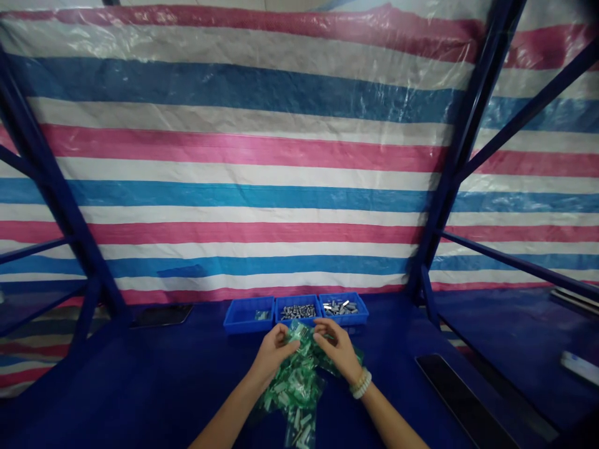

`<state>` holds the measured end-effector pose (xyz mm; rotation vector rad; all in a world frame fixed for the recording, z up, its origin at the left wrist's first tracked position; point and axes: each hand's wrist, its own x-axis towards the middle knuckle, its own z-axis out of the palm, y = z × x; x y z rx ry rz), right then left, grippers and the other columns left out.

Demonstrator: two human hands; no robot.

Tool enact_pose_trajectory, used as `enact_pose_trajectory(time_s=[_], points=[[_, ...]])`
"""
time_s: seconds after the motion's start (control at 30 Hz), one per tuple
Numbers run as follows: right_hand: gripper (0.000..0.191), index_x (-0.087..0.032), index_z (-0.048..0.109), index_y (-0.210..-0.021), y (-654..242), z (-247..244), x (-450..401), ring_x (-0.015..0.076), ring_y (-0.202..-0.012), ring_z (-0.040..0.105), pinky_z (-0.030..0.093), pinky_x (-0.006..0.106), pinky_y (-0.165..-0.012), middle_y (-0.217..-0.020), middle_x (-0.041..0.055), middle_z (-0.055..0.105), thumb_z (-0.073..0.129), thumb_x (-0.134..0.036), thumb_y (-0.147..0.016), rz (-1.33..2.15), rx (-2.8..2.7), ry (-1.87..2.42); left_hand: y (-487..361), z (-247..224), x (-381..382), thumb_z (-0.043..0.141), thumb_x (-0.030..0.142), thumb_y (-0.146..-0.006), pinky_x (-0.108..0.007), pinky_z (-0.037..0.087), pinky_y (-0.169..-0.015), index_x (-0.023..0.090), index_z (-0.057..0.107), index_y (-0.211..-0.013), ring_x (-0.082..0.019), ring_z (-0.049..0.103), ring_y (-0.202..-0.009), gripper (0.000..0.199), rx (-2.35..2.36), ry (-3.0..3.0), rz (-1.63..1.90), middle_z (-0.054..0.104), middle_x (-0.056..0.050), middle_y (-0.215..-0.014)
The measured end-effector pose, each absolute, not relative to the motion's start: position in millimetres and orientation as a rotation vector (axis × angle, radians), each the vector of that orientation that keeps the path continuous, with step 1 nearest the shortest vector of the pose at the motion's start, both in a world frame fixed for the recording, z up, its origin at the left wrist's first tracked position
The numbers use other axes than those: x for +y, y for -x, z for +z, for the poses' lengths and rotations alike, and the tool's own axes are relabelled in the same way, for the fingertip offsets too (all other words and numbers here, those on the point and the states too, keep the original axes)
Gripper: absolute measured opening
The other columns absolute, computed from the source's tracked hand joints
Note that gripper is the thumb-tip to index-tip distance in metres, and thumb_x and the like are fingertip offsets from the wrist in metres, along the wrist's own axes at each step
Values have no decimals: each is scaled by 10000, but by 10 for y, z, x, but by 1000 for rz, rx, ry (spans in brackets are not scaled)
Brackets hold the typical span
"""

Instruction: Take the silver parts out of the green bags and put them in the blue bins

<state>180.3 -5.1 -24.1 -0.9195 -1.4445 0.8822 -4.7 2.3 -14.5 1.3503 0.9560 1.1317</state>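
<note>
My left hand pinches the left edge of a small clear plastic bag with green on it and small parts inside. From the other side my right hand, with a pale beaded bracelet at its wrist, has its thumb and fingers curled at the bag's right edge. Below both hands lies a pile of similar green-tinted bags with small metal-looking parts in them. One bag reaches toward the bottom of the view. Exact fingertip contact is partly blurred.
Three blue bins stand behind the hands: the left bin with a small clear packet, the middle one and right one with small metal parts. A dark phone-like slab lies right, another dark flat object back left. Blue frame posts flank the blue table.
</note>
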Motion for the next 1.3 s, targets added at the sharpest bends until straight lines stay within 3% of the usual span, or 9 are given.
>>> enact_pose_trajectory(time_s=[0.23,0.37,0.53,0.7,0.83,0.9,1.03,1.17,1.3], points=[[151,-175,690,-875,-1778,-282,-53,167,-653,611,485,253,-579,-749,37,663,663,-291,-782,875,-1518,903,-45,-115,-106,702,313,-746,-260,481,-699,205,506,-891,-158,620,-755,266,893,-1444,1178,628,0,-819],[95,-202,696,-842,-1821,-178,-102,194,-773,619,505,318,-719,-806,48,670,604,-199,-821,635,-1639,769,29,-14,-144,573,236,-840,-336,493,-807,192,580,-782,-202,622,-866,73,941,-1927,1323,648,-52,-862],[237,-238,645,-723,-1857,-112,-187,248,-997,567,457,465,-881,-899,50,680,502,-75,-820,225,-1736,701,94,24,-208,525,83,-855,-405,481,-851,205,606,-722,-210,597,-936,197,736,-2647,1463,694,-46,-894],[259,-240,625,-733,-1874,-125,-219,271,-1125,512,448,504,-903,-1046,57,675,478,-43,-816,60,-1754,677,130,1,-195,557,67,-839,-418,494,-844,198,601,-751,-224,594,-979,163,722,-2763,1566,698,-60,-937],[228,-236,633,-847,-1853,-125,-219,255,-1045,578,478,457,-880,-952,63,693,483,-65,-848,158,-1764,682,91,-3,-219,494,148,-878,-396,496,-848,203,578,-737,-223,615,-961,173,892,-2511,1457,688,-69,-927],[176,-224,622,-983,-1835,-133,-217,231,-914,633,514,395,-818,-903,69,690,531,-133,-862,268,-1718,740,54,3,-239,505,222,-882,-349,510,-806,204,568,-864,-204,635,-887,67,1050,-2245,1397,671,-65,-914],[273,-199,537,-1161,-1821,-160,-203,202,-826,663,512,354,-825,-891,64,697,542,-227,-889,425,-1598,822,177,88,-98,498,324,-879,-277,519,-717,204,460,-1155,-172,646,-781,303,1223,-1895,1358,646,-30,-889],[213,-190,567,-1105,-1852,-178,-162,200,-826,664,503,351,-831,-877,62,701,500,-258,-914,484,-1494,843,715,339,387,400,290,-897,-280,497,-802,191,525,-1097,-182,639,-894,256,1730,-2108,1125,660,-58,-1013],[196,-179,612,-1022,-1879,-196,-122,204,-799,666,518,320,-758,-850,66,701,514,-304,-908,539,-1446,873,1192,488,833,506,196,-792,-325,454,-871,191,623,-983,-216,616,-943,224,1906,-2196,866,688,-51,-962]])
